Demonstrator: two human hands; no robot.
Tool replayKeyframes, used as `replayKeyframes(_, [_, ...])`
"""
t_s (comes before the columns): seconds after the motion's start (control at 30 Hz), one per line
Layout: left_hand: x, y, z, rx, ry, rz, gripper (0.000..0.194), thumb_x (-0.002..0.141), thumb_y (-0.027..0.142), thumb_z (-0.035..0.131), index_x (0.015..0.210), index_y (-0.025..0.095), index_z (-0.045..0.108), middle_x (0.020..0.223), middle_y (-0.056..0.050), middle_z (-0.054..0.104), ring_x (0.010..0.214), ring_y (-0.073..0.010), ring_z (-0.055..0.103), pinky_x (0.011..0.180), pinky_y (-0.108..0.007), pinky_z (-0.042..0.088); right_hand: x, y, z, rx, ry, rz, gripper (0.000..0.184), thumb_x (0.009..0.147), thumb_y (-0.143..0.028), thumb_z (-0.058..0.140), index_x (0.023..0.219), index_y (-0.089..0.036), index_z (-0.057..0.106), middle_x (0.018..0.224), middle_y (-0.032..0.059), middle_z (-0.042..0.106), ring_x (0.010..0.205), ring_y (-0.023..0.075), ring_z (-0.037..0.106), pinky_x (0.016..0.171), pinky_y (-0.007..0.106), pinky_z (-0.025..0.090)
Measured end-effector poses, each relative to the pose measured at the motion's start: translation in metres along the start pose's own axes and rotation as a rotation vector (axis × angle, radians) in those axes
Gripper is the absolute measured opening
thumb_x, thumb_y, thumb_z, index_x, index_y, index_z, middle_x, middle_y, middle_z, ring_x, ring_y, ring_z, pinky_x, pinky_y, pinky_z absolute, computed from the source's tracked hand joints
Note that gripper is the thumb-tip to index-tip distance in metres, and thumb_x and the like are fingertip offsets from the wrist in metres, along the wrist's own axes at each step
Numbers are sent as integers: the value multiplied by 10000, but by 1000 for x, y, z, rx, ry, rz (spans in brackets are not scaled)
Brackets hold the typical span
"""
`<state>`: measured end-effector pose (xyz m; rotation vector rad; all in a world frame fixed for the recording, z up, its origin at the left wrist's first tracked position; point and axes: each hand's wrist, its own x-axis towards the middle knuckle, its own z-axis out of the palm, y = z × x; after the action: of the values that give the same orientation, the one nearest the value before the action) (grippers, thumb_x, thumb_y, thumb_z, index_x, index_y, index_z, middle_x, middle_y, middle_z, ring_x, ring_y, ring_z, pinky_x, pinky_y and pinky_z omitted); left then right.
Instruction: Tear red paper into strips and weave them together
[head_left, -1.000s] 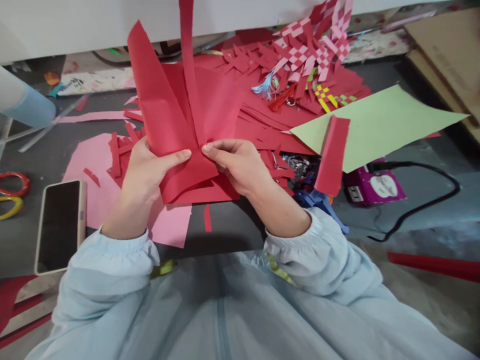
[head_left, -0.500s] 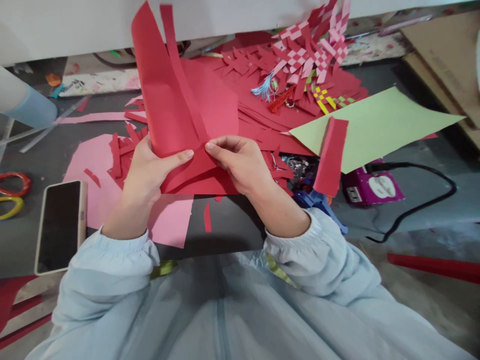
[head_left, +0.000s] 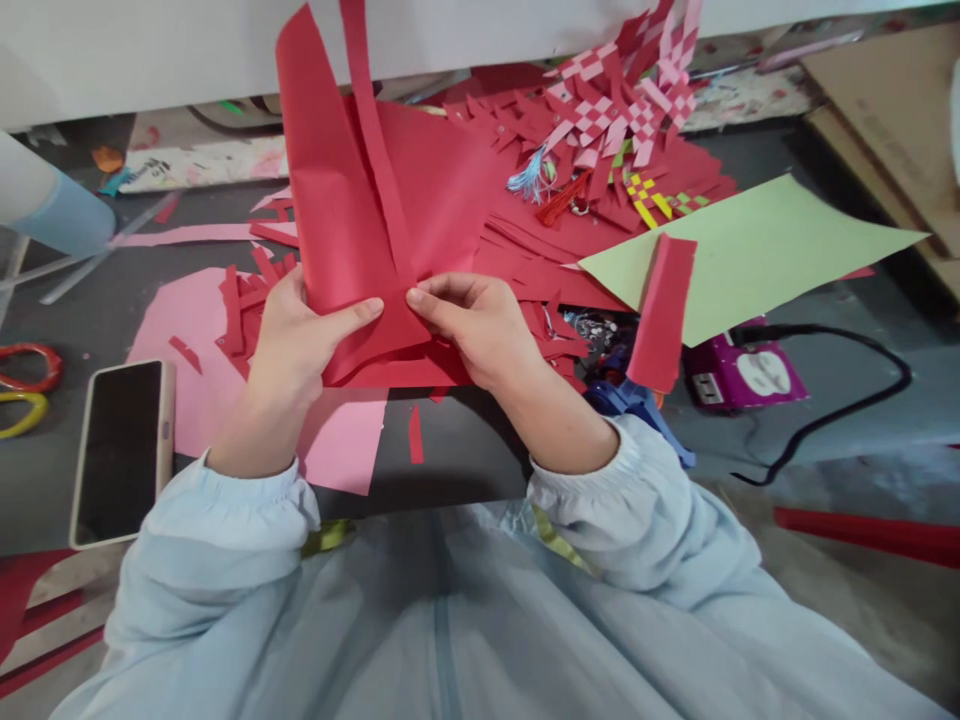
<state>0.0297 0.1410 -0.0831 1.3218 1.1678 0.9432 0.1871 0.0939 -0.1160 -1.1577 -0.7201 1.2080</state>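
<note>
A large sheet of red paper [head_left: 326, 200] is raised between my hands, its left side curling upward. A narrow strip [head_left: 373, 130], split from the sheet by a cut or tear, rises from near my right fingertips. My left hand [head_left: 304, 325] is closed on the sheet's left side, thumb on top and fingers hidden beneath. My right hand [head_left: 472, 320] pinches the paper near the strip's base between thumb and forefinger. Red paper pieces [head_left: 240, 310] lie behind my left hand, and pink paper [head_left: 341, 440] lies below.
A phone [head_left: 120, 450] and scissors handles [head_left: 30, 375] are at left. Woven paper fish shapes [head_left: 600, 115] pile up at the back. Green paper [head_left: 750, 250], a folded red piece [head_left: 664, 315], a purple box [head_left: 750, 370] and a black cord [head_left: 847, 430] are at right.
The strip and the sheet's upper left part have shifted slightly right. The right part of the sheet spreads wider. Both hands keep nearly the same place and grip.
</note>
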Motion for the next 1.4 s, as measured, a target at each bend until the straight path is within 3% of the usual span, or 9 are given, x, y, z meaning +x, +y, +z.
replayKeyframes(0.17, [0,-4,0,-48,5,5,404,566,300,890,916,211,712,1015,-60,762,962,-296,716,895,-468,607,-2,2,3,104,27,17,223,605,-335,842,671,-181,695,554,-73,576,537,52,483,616,222,467])
replayKeyframes(0.3, [1,-6,-1,-49,-4,-9,427,572,316,892,945,210,714,1036,-62,757,981,-298,709,892,-453,604,-2,2,1,49,16,50,234,621,-368,833,694,-180,714,600,-52,620,559,62,508,595,222,470])
replayKeyframes(0.5, [3,-3,-2,-59,15,-23,421,569,300,891,938,209,710,1044,-73,750,981,-308,709,886,-470,602,0,-5,-2,-33,-57,121,335,525,-409,895,651,-158,711,552,-51,579,519,66,489,588,253,524])
replayKeyframes(0.73, [2,-3,-2,-73,24,2,391,573,294,885,912,211,709,1010,-66,759,949,-299,715,876,-465,609,-2,-2,-1,40,-48,87,255,562,-352,872,644,-172,712,534,-74,565,479,42,455,565,224,548])
replayKeyframes(0.9, [4,-6,-3,-67,24,29,438,570,335,894,946,218,703,1043,-57,756,990,-296,710,908,-460,600,-2,5,1,64,0,58,217,609,-353,847,674,-190,720,580,-66,614,517,47,515,617,223,563])
replayKeyframes(1.13, [5,-6,-5,-71,39,53,418,577,321,898,931,211,706,1041,-71,749,1008,-306,709,929,-475,587,0,5,3,122,31,79,334,518,-432,895,668,-200,707,636,-52,663,568,66,583,662,246,588])
replayKeyframes(1.4, [7,-5,-7,-53,71,37,432,551,345,899,916,224,702,1032,-51,755,1010,-310,699,921,-489,585,-1,-1,-2,25,-49,138,362,484,-425,919,659,-170,732,585,-27,659,532,75,586,582,226,552])
